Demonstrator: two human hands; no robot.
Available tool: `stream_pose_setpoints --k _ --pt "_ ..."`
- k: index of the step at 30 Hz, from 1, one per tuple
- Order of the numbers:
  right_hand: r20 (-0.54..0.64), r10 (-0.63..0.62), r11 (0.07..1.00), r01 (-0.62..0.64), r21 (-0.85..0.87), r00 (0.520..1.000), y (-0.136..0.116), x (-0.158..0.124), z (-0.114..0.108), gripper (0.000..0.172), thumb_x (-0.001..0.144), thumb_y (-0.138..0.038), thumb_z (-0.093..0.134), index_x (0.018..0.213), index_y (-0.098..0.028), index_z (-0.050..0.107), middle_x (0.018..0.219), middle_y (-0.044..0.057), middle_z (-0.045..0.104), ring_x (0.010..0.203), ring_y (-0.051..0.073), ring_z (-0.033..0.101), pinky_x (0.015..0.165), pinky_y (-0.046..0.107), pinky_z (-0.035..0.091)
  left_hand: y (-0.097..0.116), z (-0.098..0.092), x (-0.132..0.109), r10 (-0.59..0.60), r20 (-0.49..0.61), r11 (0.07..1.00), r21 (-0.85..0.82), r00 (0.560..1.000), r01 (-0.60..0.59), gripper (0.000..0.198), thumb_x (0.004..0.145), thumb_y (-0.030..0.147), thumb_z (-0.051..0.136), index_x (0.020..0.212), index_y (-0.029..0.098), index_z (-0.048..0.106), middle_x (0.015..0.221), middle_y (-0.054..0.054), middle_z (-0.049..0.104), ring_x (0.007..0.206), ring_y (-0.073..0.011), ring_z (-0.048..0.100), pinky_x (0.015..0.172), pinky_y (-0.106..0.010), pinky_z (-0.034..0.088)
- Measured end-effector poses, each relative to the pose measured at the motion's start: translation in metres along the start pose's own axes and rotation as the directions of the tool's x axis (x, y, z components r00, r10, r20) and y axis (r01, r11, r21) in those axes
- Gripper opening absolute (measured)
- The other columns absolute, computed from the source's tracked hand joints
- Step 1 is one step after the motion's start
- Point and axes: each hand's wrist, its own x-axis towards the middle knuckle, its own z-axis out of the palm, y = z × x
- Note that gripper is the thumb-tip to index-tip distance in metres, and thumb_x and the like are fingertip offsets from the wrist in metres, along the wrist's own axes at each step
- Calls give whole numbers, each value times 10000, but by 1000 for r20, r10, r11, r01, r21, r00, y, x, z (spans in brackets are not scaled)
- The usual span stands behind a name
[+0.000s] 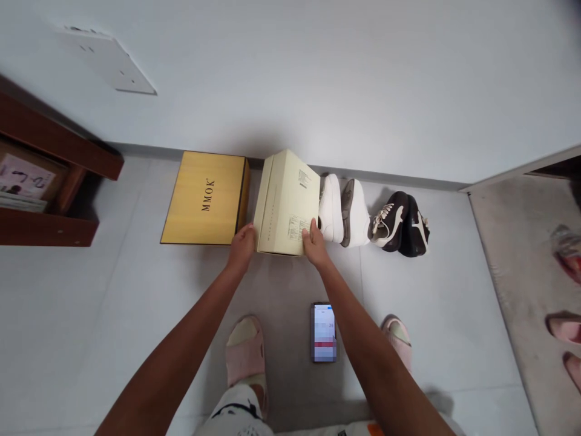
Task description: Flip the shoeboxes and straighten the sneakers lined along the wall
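A cream shoe box [285, 200] stands on the floor against the wall, tilted a little. My left hand [242, 243] grips its near left corner and my right hand [313, 242] grips its near right corner by the printed label, fingers curled on the box. A gold box marked MMOK [205, 198] lies flat right beside it on the left. A pair of white sneakers [342, 211] stands just to the right of the cream box, touching or nearly touching it.
Dark brown and white sneakers [400, 223] sit further right along the wall. A phone [324, 332] lies on the floor between my feet in pink slippers [246, 351]. A wooden shelf [49, 181] is at the left, a mat [526, 266] with pink slippers at the right.
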Motion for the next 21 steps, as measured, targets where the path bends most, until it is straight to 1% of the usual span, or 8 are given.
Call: stream_pose_setpoints --k 2,4,7,10,12,15,18,21 --pt "12 50 999 -50 -3 999 -5 -6 6 975 920 -795 489 1677 -212 296 1760 113 225 1658 287 108 1322 580 134 4 -2 -5 -10 1 999 -54 1000 10 296 878 423 654 1045 203 760 1179 -101 778 1282 -292 659 1145 -451 488" --pt "42 78 997 -79 20 996 -11 -12 12 982 911 -814 503 1675 -229 306 1768 95 196 1663 284 68 1322 585 121 7 -1 -12 -44 38 992 -118 998 49 340 876 470 663 1041 188 755 1123 -113 785 1240 -311 679 1077 -459 548" --pt "109 62 993 -73 97 992 -22 -19 19 1005 898 -869 459 1674 -246 312 1759 67 232 1658 260 120 1334 551 107 10 1 -23 -59 120 981 -176 991 80 433 867 544 685 1090 180 753 1112 -129 784 1215 -334 693 1002 -466 601" --pt "175 38 983 -68 171 984 -35 -23 20 1048 876 -914 420 1679 -252 297 1754 48 249 1642 248 201 1340 510 142 13 4 -33 3 116 985 -169 993 17 485 872 575 700 1158 188 758 1180 -133 777 1278 -334 665 1062 -475 573" --pt "209 21 978 -63 198 978 -42 -25 19 1051 872 -909 446 1685 -266 274 1750 34 257 1631 245 240 1336 502 181 16 7 -38 52 96 988 -150 994 -37 469 888 566 702 1179 203 766 1238 -127 768 1326 -330 637 1113 -485 538" --pt "209 -14 972 -35 230 978 -47 -27 18 1038 882 -886 474 1689 -268 259 1744 14 267 1625 237 261 1334 494 204 19 12 -43 91 67 991 -104 994 -84 407 909 521 709 1185 230 781 1308 -110 748 1372 -325 605 1173 -495 481" --pt "180 -29 968 -17 252 983 -45 -26 16 1008 900 -871 458 1685 -264 276 1731 14 311 1614 236 292 1330 487 228 18 16 -44 100 60 993 -69 993 -96 396 900 498 729 1201 247 785 1389 -86 713 1413 -322 571 1216 -477 432" --pt "160 -33 974 -4 228 987 -41 -25 12 965 913 -856 453 1679 -291 293 1717 8 350 1606 233 313 1324 488 245 12 19 -35 49 94 991 -126 994 -37 465 912 549 678 1243 235 766 1409 -88 702 1411 -324 571 1179 -462 469"
